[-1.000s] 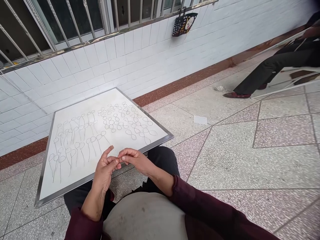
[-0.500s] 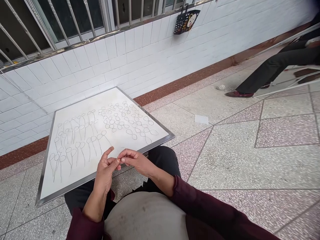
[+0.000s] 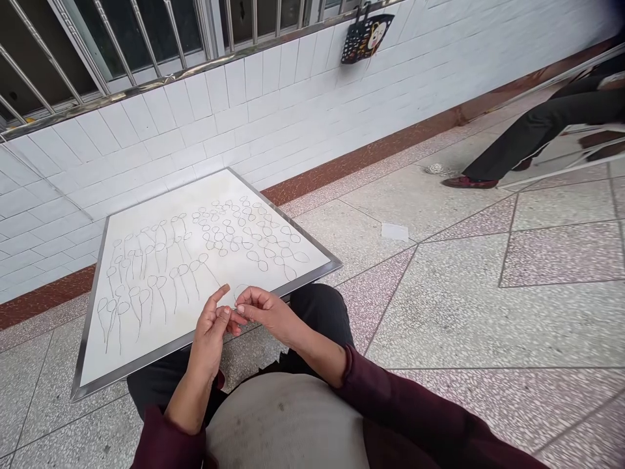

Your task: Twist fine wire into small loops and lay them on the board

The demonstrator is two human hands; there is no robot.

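On the white board (image 3: 170, 326), looped wires (image 3: 196, 265) are spread; a thin strand (image 3: 235, 309) is pinched by left hand (image 3: 209, 331) and right hand (image 3: 268, 314).

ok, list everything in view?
Board: 1, white, left
Tailed loops: many, dark, board left
Figure-eight loops: many, dark, board right
Window bars: several, silver, top left
Handled basket: 1, black, top centre
Tiled wall: 1, white, back
Terrazzo floor: 1, grey-pink, underneath
Flat rectangle: 1, white, floor
Tangled bundle: 1, pale, floor
Co-worker's legs: 2, dark trousers, right
Sleeves: 2, maroon, foreground
Left hand: 1, bare, board edge
Right hand: 1, bare, beside left
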